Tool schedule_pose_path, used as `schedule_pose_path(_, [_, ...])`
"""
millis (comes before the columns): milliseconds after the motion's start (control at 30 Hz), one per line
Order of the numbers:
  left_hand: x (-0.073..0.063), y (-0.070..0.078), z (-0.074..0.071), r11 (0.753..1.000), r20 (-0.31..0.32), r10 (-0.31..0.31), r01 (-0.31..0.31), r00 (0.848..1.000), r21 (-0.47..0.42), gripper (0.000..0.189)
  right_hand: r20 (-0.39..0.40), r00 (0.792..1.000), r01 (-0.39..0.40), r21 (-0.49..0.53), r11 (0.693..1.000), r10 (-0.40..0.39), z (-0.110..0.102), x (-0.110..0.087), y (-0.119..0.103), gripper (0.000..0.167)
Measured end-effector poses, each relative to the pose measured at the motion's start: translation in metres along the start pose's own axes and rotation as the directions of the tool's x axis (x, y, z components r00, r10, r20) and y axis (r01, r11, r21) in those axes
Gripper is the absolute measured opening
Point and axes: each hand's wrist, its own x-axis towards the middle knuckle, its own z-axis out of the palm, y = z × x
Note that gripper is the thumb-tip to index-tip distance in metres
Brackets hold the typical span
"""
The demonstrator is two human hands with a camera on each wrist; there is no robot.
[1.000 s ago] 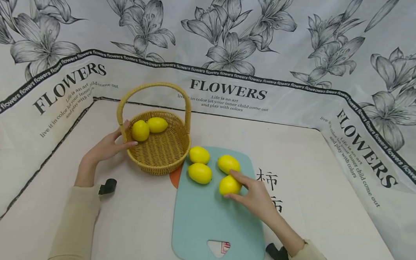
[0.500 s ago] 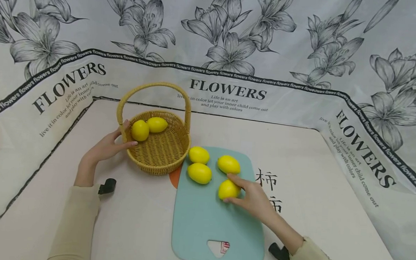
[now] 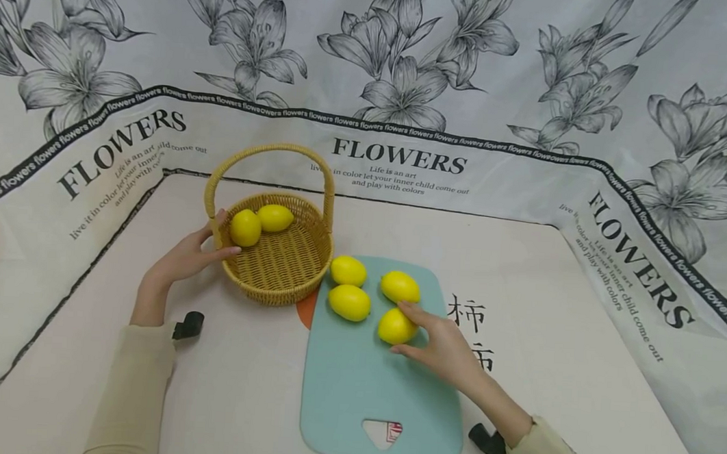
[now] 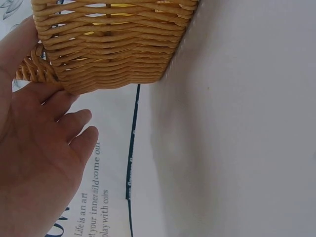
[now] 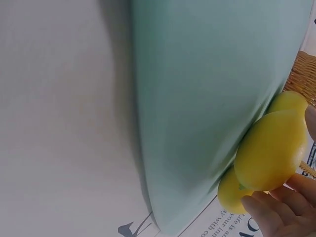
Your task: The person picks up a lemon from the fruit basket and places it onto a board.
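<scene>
On the board (image 3: 361,384) the right hand (image 3: 446,344) pinches a lemon (image 3: 395,327), which a slack grip could send into another lemon (image 3: 400,286), while beside the board the left hand (image 3: 183,255) grips the basket (image 3: 276,296).

Your head view looked forward and down across the worktop (image 3: 238,385); your two wrist views looked from far nearer, both sharing the basket (image 4: 113,54).

Hands (image 3: 185,254) (image 3: 446,343) well apart, thumbs (image 3: 411,351) spread
</scene>
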Motion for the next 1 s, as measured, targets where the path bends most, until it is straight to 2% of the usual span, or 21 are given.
schedule_pose_path(167, [0.000,0.001,0.000,1.000,-0.003,0.010,-0.010,1.000,0.000,0.089,-0.015,1.000,-0.001,0.000,1.000,0.001,-0.001,0.000,-0.001,0.075])
schedule_pose_path(500, [0.000,0.002,-0.001,1.000,0.005,-0.013,0.013,1.000,-0.006,0.090,-0.033,0.999,-0.013,0.021,1.000,0.014,-0.009,0.002,-0.007,0.075])
schedule_pose_path(733, [0.001,0.000,0.000,1.000,0.008,-0.010,0.011,1.000,-0.007,0.090,-0.096,0.995,0.034,0.029,0.999,-0.031,-0.015,0.011,-0.013,0.075])
schedule_pose_path(1000, [0.000,0.002,0.000,1.000,0.001,0.004,-0.004,1.000,0.000,0.089,-0.122,0.991,0.064,0.101,0.993,-0.052,-0.016,0.027,-0.026,0.070])
